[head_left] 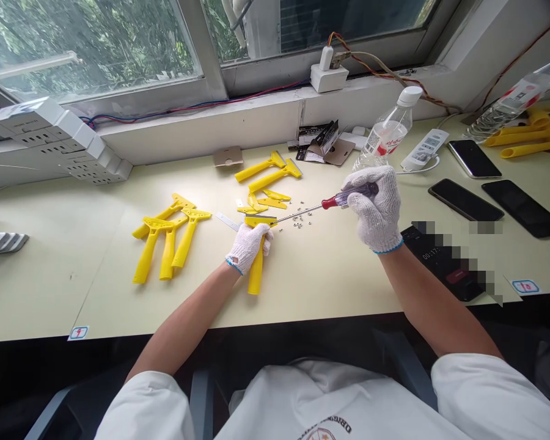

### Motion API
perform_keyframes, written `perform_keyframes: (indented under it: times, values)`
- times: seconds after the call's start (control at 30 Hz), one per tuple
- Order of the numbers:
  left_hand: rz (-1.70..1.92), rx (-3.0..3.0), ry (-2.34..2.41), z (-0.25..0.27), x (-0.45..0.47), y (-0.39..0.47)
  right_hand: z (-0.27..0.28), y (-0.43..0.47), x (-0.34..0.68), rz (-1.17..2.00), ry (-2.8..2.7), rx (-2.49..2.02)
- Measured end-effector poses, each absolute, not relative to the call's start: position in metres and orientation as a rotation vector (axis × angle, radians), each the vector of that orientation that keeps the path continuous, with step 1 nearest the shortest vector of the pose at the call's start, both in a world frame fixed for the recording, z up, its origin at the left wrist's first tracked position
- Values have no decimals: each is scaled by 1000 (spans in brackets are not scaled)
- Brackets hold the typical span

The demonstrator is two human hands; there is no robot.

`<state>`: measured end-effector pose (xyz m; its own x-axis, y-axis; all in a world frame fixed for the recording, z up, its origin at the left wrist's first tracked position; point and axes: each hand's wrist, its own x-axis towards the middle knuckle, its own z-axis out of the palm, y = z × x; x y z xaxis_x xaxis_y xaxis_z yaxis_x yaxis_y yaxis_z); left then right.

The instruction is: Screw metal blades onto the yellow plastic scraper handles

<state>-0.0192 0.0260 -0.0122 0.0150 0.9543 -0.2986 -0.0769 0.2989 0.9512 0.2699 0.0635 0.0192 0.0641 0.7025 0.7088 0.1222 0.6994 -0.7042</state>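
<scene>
My left hand (pixel 250 245), in a white knitted glove, is closed around a yellow scraper (pixel 255 272) with its head pointing away from me. My gloved right hand (pixel 376 208) grips a screwdriver (pixel 346 197) with a clear purple and red handle. Its long shaft slants down to the left, and the tip meets the right end of the scraper's head. Small screws (pixel 297 225) lie scattered on the table under the shaft. Just beyond the left hand are loose yellow plates (pixel 271 202), and a thin metal blade (pixel 228 222) lies beside it.
Several yellow handles (pixel 149 250) lie to the left, and two yellow scrapers (pixel 275 174) farther back. Near the wall are a small cardboard box (pixel 228 157), opened packaging (pixel 323 143) and a water bottle (pixel 387 131). Phones (pixel 465 199) and a power strip (pixel 425 150) occupy the right side.
</scene>
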Motion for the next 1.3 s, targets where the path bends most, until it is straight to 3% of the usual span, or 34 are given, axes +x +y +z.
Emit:
perform_keyframes:
  times: [0.27,1.3]
  values:
    - [970,928,1280,-5,-19,24,35,62,290,674,-1718,-601]
    - [1045,893,1274,-5,-17,24,31,57,274,448,-1598,-915]
